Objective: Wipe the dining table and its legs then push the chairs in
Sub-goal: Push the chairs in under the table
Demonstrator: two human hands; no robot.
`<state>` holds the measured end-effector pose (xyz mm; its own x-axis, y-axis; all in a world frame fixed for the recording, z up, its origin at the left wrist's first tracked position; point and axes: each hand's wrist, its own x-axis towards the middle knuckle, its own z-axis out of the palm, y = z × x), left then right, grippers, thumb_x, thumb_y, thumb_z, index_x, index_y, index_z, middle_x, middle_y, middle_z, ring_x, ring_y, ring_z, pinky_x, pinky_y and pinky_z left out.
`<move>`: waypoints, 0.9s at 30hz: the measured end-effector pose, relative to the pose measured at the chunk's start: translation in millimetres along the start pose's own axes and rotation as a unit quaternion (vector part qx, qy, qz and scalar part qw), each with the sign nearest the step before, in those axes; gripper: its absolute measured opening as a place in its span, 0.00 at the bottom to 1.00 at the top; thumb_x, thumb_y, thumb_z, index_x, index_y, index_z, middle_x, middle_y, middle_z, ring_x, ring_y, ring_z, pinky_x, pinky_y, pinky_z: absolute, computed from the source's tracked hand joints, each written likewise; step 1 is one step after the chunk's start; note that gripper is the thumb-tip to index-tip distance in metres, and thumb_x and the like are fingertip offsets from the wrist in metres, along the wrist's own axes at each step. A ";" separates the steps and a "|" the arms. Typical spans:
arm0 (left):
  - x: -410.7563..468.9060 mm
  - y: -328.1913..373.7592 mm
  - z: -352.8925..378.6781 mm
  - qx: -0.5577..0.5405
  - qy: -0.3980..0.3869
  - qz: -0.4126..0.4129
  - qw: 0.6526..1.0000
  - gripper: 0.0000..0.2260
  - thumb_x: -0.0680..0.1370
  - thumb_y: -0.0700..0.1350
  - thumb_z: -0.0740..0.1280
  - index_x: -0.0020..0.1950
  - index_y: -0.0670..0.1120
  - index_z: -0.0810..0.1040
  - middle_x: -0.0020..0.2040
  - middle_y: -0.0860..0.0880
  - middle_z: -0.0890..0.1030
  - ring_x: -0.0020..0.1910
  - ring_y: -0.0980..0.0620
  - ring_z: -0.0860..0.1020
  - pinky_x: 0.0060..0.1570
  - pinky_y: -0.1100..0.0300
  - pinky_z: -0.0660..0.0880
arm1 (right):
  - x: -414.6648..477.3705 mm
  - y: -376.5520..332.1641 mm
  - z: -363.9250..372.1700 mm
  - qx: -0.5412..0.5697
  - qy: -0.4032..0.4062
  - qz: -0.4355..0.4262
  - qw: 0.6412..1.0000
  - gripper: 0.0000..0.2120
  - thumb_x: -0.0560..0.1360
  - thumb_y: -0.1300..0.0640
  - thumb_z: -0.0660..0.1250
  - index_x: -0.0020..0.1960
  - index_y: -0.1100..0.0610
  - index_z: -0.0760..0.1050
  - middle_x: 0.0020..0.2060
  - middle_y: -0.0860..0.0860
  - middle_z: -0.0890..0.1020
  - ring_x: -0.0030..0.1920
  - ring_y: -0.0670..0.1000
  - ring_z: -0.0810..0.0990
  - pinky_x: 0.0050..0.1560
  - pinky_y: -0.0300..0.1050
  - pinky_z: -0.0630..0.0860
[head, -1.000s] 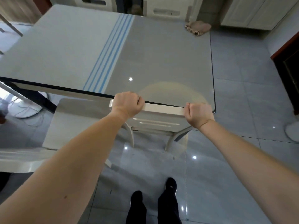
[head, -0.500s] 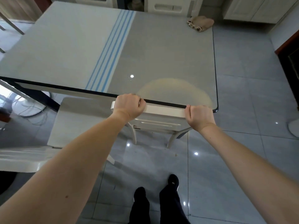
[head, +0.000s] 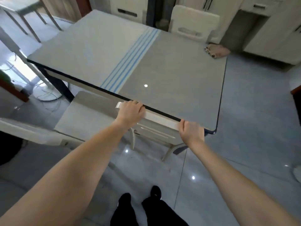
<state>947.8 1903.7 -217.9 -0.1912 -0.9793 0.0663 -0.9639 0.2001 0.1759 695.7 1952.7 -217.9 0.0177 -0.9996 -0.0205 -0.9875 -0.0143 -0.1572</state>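
Both grips are clenched over the top rail of the chair [head: 160, 119]. The left grip [head: 132, 111] wraps the rail's left end and the right grip [head: 191, 132] its right end, with the fingers curled over the far side. Just beyond the knuckles runs the dark near edge of the worktop [head: 171, 70]. The rail sits right against that edge and the seat is hidden beneath, so this chair looks all but home.

To finish well, I would press evenly through both grips so the backrest meets the edge square rather than skewed. The fingers lie between the rail and the worktop, so the last bit should be eased, not shoved, and the fingers drawn back on top before contact. The glossy floor [head: 252, 128] probably lets the legs slide freely, so little force is needed.

To the left of the left grip a second chair [head: 91, 115] stands out with its seat exposed, and it likely goes in next. A crumpled cloth [head: 217, 50] lies at the far corner, well beyond the right grip, which suggests the wiping is done
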 end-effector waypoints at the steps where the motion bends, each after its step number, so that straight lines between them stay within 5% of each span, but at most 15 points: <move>1: -5.9 0.9 -3.1 -0.002 -0.013 0.000 1.000 0.17 0.77 0.49 0.50 0.47 0.43 0.77 0.47 0.44 0.80 0.49 0.41 0.77 0.48 0.51 0.67 | 0.0 0.9 -0.5 0.017 -0.009 0.003 1.000 0.24 0.81 0.52 0.51 0.30 0.58 0.71 0.31 0.60 0.80 0.34 0.62 0.79 0.31 0.46 0.66; 6: -41.9 2.2 -21.4 -0.127 -0.021 -0.026 0.991 0.15 0.76 0.45 0.57 0.58 0.44 0.76 0.58 0.45 0.77 0.57 0.45 0.75 0.59 0.51 0.71 | -3.2 4.2 -13.0 0.139 -0.013 -0.054 0.989 0.20 0.80 0.55 0.54 0.30 0.54 0.65 0.26 0.50 0.71 0.31 0.57 0.73 0.31 0.45 0.62; 9: -87.4 17.2 -33.9 -0.228 0.004 -0.102 0.968 0.13 0.79 0.41 0.58 0.60 0.43 0.77 0.58 0.46 0.77 0.56 0.48 0.75 0.56 0.58 0.70 | -18.6 -4.3 -22.5 0.192 0.070 -0.133 0.970 0.12 0.79 0.58 0.57 0.43 0.59 0.77 0.37 0.53 0.80 0.38 0.56 0.77 0.37 0.47 0.72; 11: -129.3 24.4 -26.1 -0.263 0.053 -0.134 0.954 0.11 0.78 0.44 0.59 0.54 0.45 0.78 0.50 0.47 0.78 0.49 0.48 0.76 0.49 0.60 0.70 | -34.0 -15.8 -19.4 0.216 0.108 -0.185 0.953 0.16 0.78 0.55 0.55 0.50 0.61 0.79 0.44 0.55 0.83 0.44 0.55 0.79 0.46 0.45 0.74; 14: -196.8 24.7 2.1 -0.323 0.045 -0.235 0.916 0.07 0.76 0.47 0.60 0.46 0.51 0.77 0.43 0.52 0.76 0.42 0.51 0.75 0.45 0.58 0.70 | -60.9 -36.5 4.8 0.268 0.012 -0.211 0.940 0.15 0.78 0.53 0.56 0.52 0.59 0.79 0.46 0.53 0.82 0.47 0.52 0.80 0.49 0.42 0.72; 20: -324.8 9.0 26.5 -0.363 -0.006 -0.399 0.842 0.09 0.74 0.47 0.60 0.46 0.52 0.80 0.46 0.51 0.80 0.46 0.53 0.77 0.47 0.60 0.70 | -103.8 -91.9 58.7 0.261 -0.228 -0.224 0.911 0.07 0.77 0.58 0.63 0.48 0.56 0.79 0.41 0.51 0.82 0.43 0.52 0.80 0.42 0.42 0.69; 24: -384.8 -19.3 26.9 -0.386 0.078 -0.522 0.757 0.07 0.70 0.49 0.60 0.35 0.60 0.75 0.39 0.53 0.80 0.43 0.55 0.77 0.49 0.56 0.72 | -116.2 -150.8 71.6 0.257 -0.274 -0.282 0.883 0.09 0.76 0.57 0.63 0.52 0.54 0.81 0.44 0.49 0.84 0.45 0.47 0.81 0.45 0.42 0.74; 27: -403.1 -54.5 17.9 -0.404 0.145 -0.568 0.702 0.09 0.69 0.48 0.60 0.34 0.58 0.78 0.37 0.47 0.81 0.42 0.45 0.79 0.47 0.51 0.74 | -115.9 -210.7 66.6 0.287 -0.269 -0.317 0.863 0.08 0.77 0.57 0.63 0.53 0.54 0.79 0.44 0.47 0.83 0.44 0.44 0.80 0.49 0.47 0.78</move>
<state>1074.1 2286.9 -271.8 0.7749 -0.4963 -0.3915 -0.0202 -0.6385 0.7694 912.1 2073.1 -248.1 0.7482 -0.6380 -0.1822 -0.5155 -0.3861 -0.7650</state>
